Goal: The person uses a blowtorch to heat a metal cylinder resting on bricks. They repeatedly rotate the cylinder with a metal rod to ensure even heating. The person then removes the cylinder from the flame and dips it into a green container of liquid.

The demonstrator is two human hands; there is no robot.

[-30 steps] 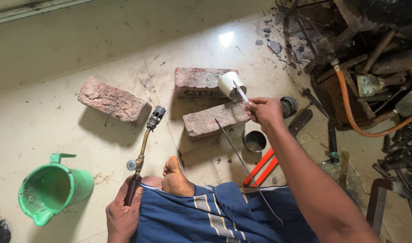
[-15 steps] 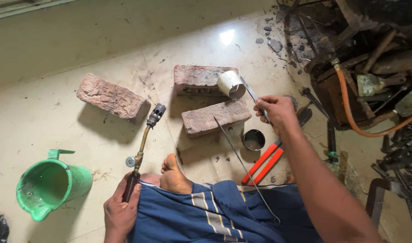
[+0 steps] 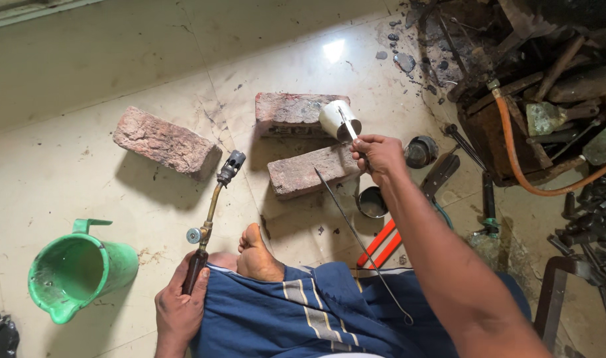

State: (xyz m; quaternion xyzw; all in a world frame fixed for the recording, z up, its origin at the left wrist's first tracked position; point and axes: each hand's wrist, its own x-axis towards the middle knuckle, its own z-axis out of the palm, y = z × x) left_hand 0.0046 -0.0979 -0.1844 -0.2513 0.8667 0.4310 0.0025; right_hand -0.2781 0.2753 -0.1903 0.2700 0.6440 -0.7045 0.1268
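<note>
Head view: the left hand (image 3: 178,310) has its grip closed on the handle of a gas torch (image 3: 210,215) whose unlit nozzle points toward the bricks, while the right hand (image 3: 378,156) pinches a thin metal tool (image 3: 347,124) dipped into a small white cup (image 3: 339,120) tilted on the far brick (image 3: 291,114). The step appears to be preparing the cup before heating; the next move would call for steady aim. Counted: three bricks, one cup, one torch, one green jug (image 3: 77,269), one long wire rod (image 3: 362,246).

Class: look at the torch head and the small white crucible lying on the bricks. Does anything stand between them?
Nothing visible does. Bare floor separates the brass gas torch in the left hand from the white crucible, which the right hand probes with a thin metal tool.
</note>
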